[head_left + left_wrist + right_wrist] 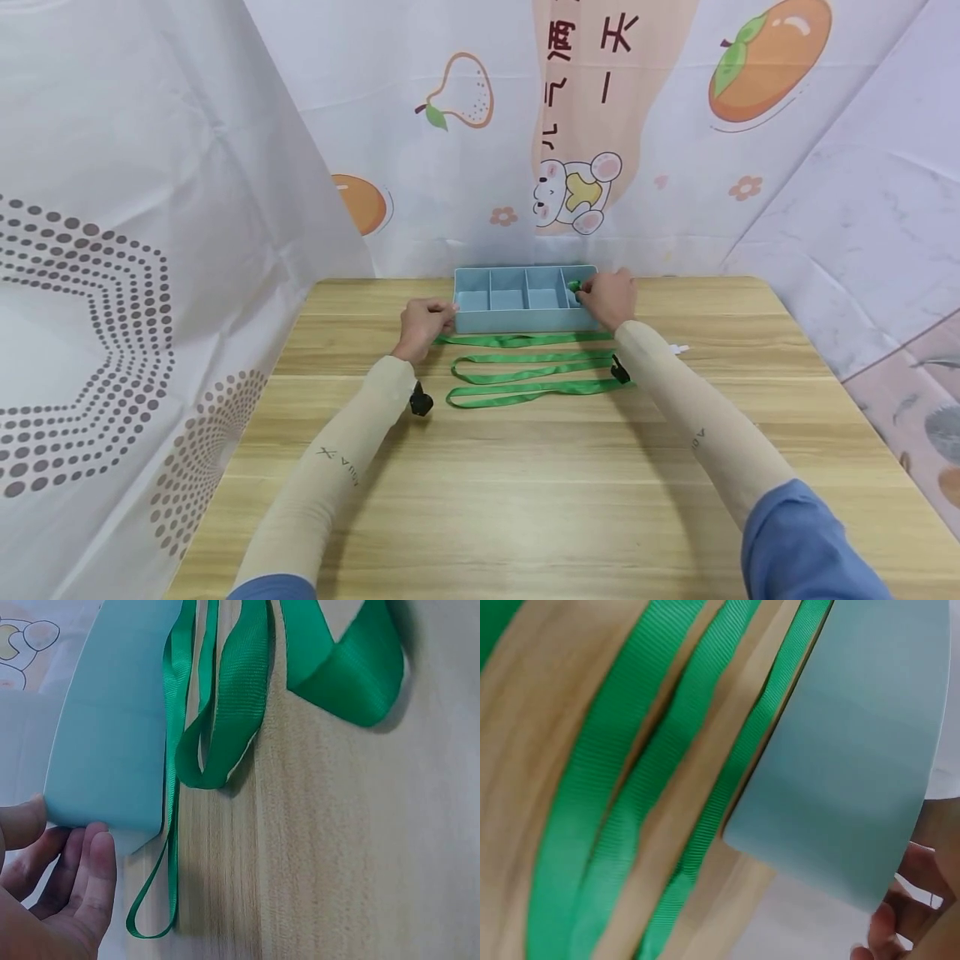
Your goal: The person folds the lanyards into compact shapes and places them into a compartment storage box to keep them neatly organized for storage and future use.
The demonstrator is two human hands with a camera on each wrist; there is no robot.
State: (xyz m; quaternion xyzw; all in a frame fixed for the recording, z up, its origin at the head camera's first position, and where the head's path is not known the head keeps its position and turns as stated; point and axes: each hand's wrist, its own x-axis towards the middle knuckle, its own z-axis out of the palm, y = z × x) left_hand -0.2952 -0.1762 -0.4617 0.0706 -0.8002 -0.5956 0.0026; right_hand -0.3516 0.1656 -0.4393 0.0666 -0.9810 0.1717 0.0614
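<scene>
The left hand [426,323] grips the left end of the pale blue tray [517,312], just above centre frame. The right hand [609,297] pinches one end of the green ribbon [525,379] at the rightmost compartment. The rest of that long, flat, glossy band lies looped below, where it could snag the tray's edge and drag it.

Wooden table [525,500] — blue divided tray [517,320], green ribbon [525,379], perhaps touching
</scene>
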